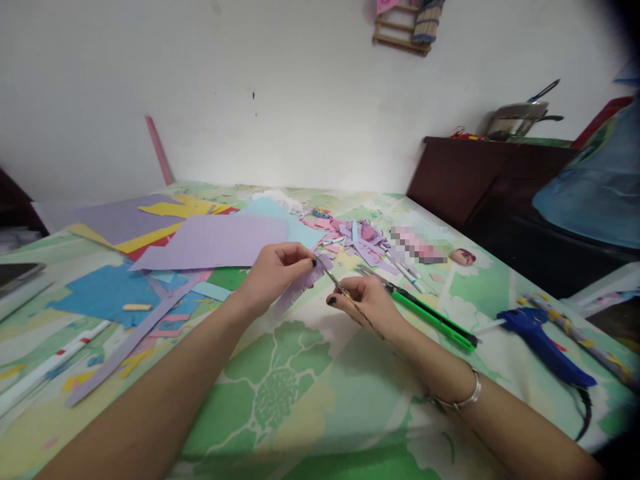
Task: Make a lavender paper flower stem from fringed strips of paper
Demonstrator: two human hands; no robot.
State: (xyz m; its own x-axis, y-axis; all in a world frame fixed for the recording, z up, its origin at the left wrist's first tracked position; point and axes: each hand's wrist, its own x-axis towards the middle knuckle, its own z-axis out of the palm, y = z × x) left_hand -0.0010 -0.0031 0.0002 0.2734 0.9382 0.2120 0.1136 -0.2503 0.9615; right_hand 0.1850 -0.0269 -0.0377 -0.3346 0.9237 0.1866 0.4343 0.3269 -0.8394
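While both forearms reach in from the near edge of the table point(300, 420), the left hand point(273, 277) pinches a fringed lilac paper strip point(300, 288) between thumb and fingers, near the table's middle. The right hand point(367, 303), just beside it, is closed around a thin stick point(336, 283) whose tip meets the strip. A green knife point(435, 320) lies just right of that hand, and a blue glue gun point(540, 340) sits near the right edge. Farther back lie paper scraps point(360, 233), with a large lilac sheet point(220, 241) toward the far left.
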